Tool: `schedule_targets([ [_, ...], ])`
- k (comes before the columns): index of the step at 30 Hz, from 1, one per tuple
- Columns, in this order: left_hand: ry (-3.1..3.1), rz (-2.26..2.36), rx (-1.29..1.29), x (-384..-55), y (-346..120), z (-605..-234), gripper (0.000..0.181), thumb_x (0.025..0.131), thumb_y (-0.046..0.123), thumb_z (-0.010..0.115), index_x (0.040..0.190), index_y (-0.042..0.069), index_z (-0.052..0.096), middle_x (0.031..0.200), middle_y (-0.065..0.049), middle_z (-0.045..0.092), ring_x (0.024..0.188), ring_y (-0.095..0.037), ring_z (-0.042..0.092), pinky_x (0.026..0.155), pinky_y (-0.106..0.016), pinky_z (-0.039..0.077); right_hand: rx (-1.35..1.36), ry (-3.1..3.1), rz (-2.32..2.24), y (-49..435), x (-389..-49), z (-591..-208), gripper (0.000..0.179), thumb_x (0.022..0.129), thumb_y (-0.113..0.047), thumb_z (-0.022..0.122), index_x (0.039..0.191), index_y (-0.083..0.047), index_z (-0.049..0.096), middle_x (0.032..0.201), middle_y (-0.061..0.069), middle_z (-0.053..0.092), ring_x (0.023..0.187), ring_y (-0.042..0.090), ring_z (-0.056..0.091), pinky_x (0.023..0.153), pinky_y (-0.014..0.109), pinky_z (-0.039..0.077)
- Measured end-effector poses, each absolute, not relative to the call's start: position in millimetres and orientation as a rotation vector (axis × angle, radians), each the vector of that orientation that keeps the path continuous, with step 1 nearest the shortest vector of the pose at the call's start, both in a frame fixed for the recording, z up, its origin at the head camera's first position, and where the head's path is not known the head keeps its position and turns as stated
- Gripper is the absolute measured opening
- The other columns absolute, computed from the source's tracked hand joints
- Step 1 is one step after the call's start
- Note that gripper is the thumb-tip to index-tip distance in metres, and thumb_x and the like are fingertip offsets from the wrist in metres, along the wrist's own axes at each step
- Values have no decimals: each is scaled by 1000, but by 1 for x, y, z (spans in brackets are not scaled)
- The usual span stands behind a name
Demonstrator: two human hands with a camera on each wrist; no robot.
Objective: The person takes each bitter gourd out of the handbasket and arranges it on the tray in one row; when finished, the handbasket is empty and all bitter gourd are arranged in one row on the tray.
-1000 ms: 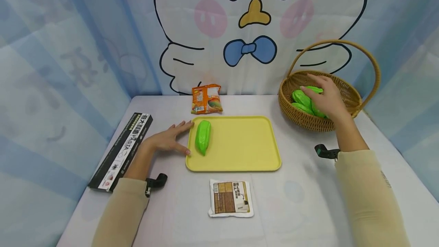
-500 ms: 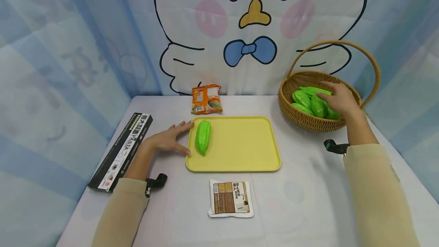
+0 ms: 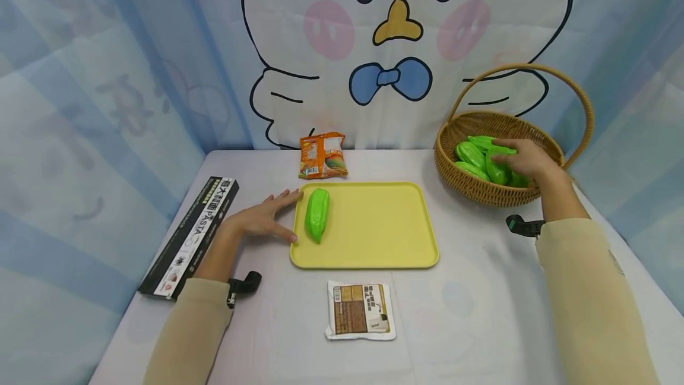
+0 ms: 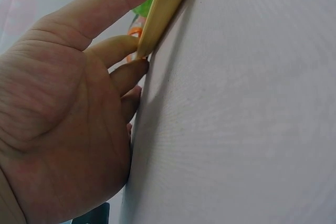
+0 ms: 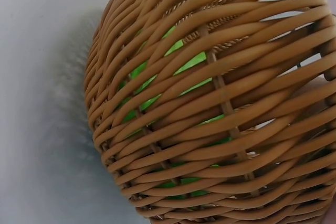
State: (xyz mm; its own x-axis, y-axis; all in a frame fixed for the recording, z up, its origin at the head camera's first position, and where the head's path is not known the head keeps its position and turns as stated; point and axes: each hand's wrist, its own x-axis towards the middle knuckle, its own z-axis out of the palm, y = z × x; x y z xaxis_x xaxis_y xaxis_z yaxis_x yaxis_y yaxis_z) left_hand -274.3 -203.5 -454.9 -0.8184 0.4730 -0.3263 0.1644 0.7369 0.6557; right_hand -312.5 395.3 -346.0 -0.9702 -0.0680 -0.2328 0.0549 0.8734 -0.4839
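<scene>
On the left end of a yellow tray [image 3: 379,224] lies a green star fruit [image 3: 317,214]. My left hand [image 3: 263,217] has its fingers spread along the tray's left edge, thumb and fingertips touching the rim; the left wrist view shows this palm [image 4: 63,103] beside the tray's side [image 4: 165,11]. My right hand [image 3: 529,161] reaches into a wicker basket [image 3: 481,193], low over several green star fruits [image 3: 471,153]. Its thumb and forefinger stand on either side of some green; I cannot tell whether they grip a fruit. Basket weave [image 5: 210,103] fills the right wrist view and hides those fingers.
An orange snack packet [image 3: 323,155] lies behind the tray, and a brown-and-white packet [image 3: 361,311] in front of it. A black pasta box [image 3: 189,236] lies at the left beside my forearm. The basket's tall handle [image 3: 586,111] arches over its opening. Printed curtains enclose the table.
My right hand first shifted right and toward me within the basket, uncovering more star fruits, then sank lower onto them. The left hand and the tray stay in place.
</scene>
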Motion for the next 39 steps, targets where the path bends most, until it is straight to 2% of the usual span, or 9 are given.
schedule_targets([
  [13, 2453, 868, 482, -273, -204, -452, 121, 74, 52, 90, 168, 32, 17, 177, -11, -1, 159, -51, -10, 121, -78, -3, -11, 2778, -650, 392, -316, -348, 61, 109, -35, 52, 157, 1, 41, 160, 44, 20, 147, 64, 16, 117, 77, 20],
  [24, 2455, 865, 498, -275, -204, -452, 120, 75, 52, 90, 168, 31, 18, 177, -12, -1, 158, -52, -9, 122, -77, -2, 54, 2771, -697, 388, -316, -344, 66, 105, -36, 60, 157, 1, 41, 162, 43, 17, 148, 62, 14, 119, 76, 20],
  [39, 2457, 860, 499, -275, -203, -453, 119, 75, 52, 90, 168, 31, 19, 177, -12, 0, 159, -52, -9, 122, -78, -2, 122, 2809, -745, 391, -316, -345, 63, 103, -35, 64, 155, -3, 46, 163, 42, 18, 148, 62, 15, 118, 75, 22],
])
